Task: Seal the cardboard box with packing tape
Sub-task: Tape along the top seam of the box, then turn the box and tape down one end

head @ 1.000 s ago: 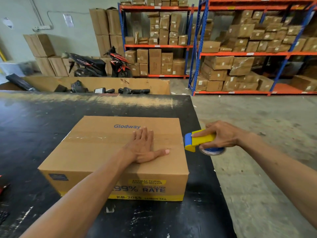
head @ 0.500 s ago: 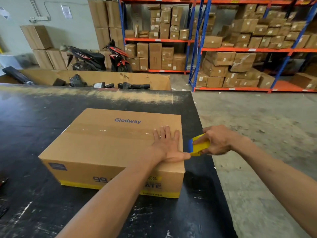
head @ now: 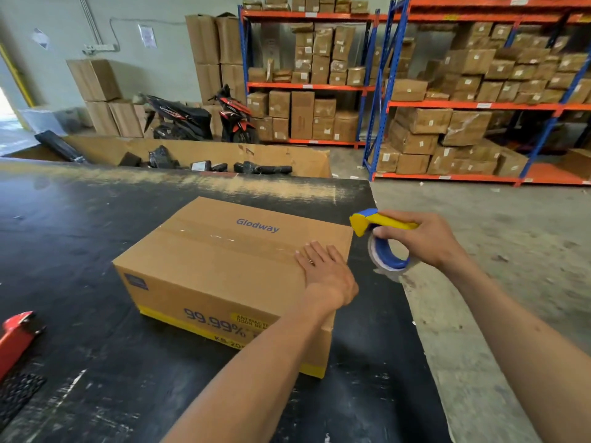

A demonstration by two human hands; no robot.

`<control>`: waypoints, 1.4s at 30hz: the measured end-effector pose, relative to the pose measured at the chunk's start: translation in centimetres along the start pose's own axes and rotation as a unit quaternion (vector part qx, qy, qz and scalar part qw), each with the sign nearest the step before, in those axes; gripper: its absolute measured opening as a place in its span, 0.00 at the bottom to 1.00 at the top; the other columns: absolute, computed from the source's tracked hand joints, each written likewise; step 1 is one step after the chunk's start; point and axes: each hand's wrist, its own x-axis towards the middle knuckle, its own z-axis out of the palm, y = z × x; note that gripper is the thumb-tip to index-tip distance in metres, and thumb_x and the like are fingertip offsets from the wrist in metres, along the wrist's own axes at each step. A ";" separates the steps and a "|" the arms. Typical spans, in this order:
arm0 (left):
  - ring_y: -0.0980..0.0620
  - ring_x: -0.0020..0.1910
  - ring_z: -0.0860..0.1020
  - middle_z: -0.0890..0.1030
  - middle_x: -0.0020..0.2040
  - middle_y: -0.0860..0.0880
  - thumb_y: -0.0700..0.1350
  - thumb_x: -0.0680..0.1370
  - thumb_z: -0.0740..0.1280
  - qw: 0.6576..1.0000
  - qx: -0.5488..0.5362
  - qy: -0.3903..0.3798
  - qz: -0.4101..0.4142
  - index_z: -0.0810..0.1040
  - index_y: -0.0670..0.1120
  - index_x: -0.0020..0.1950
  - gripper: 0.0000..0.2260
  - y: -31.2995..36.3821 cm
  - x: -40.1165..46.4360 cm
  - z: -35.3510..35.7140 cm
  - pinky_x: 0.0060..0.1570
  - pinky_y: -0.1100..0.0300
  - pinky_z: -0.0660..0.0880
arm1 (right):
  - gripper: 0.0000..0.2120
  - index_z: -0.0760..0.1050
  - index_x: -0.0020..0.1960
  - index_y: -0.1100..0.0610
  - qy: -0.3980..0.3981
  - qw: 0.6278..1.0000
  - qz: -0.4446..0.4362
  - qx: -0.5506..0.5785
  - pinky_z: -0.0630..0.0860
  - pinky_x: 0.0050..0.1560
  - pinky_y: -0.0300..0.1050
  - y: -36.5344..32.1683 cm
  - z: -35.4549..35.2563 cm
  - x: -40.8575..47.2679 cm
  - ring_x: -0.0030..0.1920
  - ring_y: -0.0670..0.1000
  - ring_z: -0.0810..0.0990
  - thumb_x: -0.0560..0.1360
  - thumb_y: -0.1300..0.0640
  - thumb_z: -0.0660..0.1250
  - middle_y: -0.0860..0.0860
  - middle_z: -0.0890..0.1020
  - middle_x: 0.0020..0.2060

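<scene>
Centrally: cardboard box (head: 224,263) on black table (head: 64,251); left hand (head: 326,273) flat, fingers spread on top; right hand (head: 425,241) clenched around tape dispenser (head: 380,238), right of centre.

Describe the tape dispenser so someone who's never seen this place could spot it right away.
Start at the black table with the cardboard box. Just past the box's right edge, the right hand holds the tape dispenser in the air. It is the only yellow-and-blue tool, with a clear tape roll.

table (head: 80,251) left of box (head: 224,266): open | near-left: red tool (head: 14,337)
</scene>
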 end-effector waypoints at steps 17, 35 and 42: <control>0.51 0.79 0.42 0.45 0.81 0.48 0.50 0.79 0.65 0.927 -0.081 -0.084 0.356 0.52 0.62 0.79 0.33 -18.9 -8.0 -0.6 0.76 0.49 0.36 | 0.21 0.85 0.57 0.49 0.013 0.970 0.067 0.234 0.77 0.61 0.44 -8.2 8.0 -5.2 0.57 0.45 0.82 0.64 0.50 0.80 0.44 0.87 0.51; 0.48 0.80 0.50 0.56 0.80 0.47 0.57 0.82 0.60 0.871 -0.064 0.015 0.487 0.59 0.52 0.80 0.27 -23.0 -9.9 1.7 0.78 0.52 0.47 | 0.22 0.85 0.54 0.41 0.034 0.986 0.055 0.157 0.73 0.67 0.53 -12.1 12.3 -14.0 0.58 0.45 0.81 0.60 0.43 0.79 0.40 0.87 0.48; 0.47 0.79 0.53 0.58 0.80 0.45 0.56 0.82 0.61 0.866 -0.066 0.048 0.493 0.60 0.50 0.79 0.27 -23.0 -10.2 1.6 0.76 0.57 0.47 | 0.15 0.85 0.52 0.41 0.039 0.987 0.034 0.152 0.75 0.61 0.43 -13.7 11.6 -16.8 0.55 0.43 0.82 0.66 0.50 0.79 0.39 0.87 0.45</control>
